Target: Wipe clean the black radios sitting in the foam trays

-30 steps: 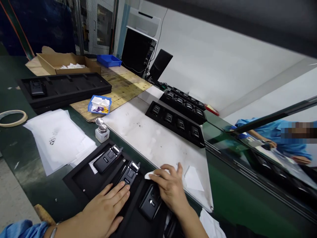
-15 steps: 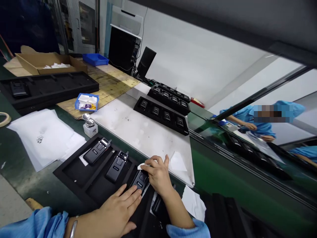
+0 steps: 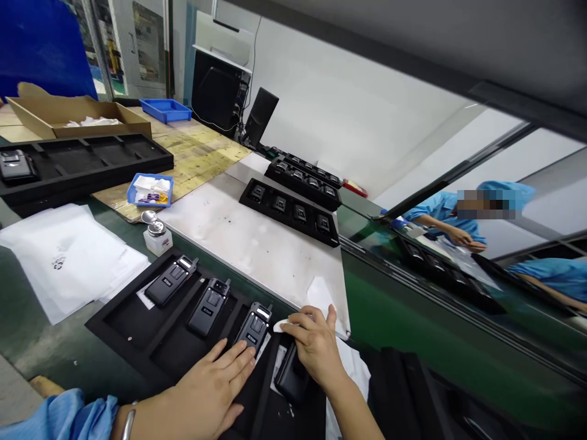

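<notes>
Beneath the flat, outstretched left hand, a black handheld handset with white lettering is lying in a black foam tray, seemingly being steadied. To that hand's right, the right hand is pinching a white wipe near the top of another black handset; a foam divider is apparently keeping both handsets apart.

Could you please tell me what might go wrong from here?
The bottle stands close to the tray with its lid raised; a bump might spill it. The left hand lies on the third device and may leave smudges. The right hand, holding a cloth, is over the fourth device and might knock it.
</notes>
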